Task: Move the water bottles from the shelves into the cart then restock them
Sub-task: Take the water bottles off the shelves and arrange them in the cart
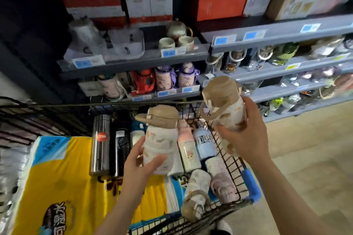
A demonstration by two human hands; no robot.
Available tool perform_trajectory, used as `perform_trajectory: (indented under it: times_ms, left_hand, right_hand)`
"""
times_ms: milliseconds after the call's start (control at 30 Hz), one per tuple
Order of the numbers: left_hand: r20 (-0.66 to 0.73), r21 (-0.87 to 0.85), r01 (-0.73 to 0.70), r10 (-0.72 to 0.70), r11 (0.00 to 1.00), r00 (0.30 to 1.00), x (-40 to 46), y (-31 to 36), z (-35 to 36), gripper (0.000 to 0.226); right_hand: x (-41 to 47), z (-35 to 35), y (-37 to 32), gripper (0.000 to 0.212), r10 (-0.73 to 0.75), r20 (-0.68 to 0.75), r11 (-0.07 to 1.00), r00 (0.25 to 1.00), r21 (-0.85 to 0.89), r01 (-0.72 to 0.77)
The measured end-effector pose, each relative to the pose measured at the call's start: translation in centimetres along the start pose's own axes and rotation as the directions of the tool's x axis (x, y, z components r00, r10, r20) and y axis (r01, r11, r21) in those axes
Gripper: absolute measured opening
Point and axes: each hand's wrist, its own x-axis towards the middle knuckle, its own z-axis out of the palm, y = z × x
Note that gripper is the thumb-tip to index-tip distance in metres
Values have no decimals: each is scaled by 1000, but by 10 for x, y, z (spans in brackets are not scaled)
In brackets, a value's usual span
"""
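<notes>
Fingers of both hands are curled round bottles. Left hand [142,160] grips a tan-capped bottle [159,135] at its lower body, mid-frame, above the cart [227,150]. Right hand [248,135] grips a matching bottle [227,112] from its right side and base, right of centre, over the cart's right rim.

Head view only. Both bottles stand roughly upright, caps toward the top of the frame; the right one leans a little left. Right bottle sits higher and nearer the shelves [172,92]; I judge it the likelier to be shelved first, base leading, though whether this is loading or restocking can't be told.

Look: pale printed bodies, wide beige lids, right one with a loop handle. More bottles lie on their sides in the cart below, beside a yellow pack [63,177] at lower left.
</notes>
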Motion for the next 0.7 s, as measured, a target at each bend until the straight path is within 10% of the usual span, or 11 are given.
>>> perform_trajectory:
  times_ms: [533,700]
  left_hand:
    - [48,-366,-51,74,929,996,-11,68,393,34]
    - [70,-353,-99,132,930,989,8,94,490,68]
  right_hand:
    - [109,-270,128,83,-91,-146,983,985,143,111]
    - [154,-351,161,71,-79,-285,984,955,133,121]
